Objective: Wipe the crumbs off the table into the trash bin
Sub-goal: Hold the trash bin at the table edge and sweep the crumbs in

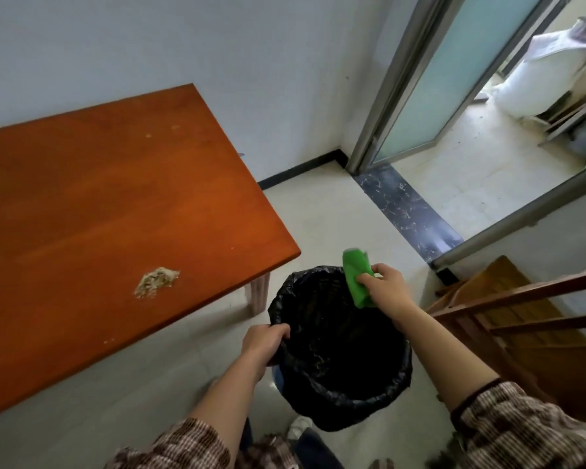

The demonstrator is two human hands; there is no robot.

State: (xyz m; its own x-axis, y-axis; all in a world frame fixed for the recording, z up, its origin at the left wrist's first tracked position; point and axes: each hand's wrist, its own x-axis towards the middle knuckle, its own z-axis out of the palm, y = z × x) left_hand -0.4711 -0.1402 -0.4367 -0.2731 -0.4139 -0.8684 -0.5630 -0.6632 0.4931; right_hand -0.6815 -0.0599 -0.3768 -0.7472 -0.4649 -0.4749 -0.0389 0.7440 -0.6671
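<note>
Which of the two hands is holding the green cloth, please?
The right hand, gripping the green cloth above the trash bin; the left hand grips the bin's rim instead.

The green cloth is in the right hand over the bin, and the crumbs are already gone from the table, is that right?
Not quite: the head view shows the crumbs lying in a pile on the table, not gone. The rest holds: the right hand grips the green cloth over the bin.

One table (115,184), bin (379,397), cloth (354,269) and crumb pile (156,281) — two hands (264,343) (388,286).
</note>
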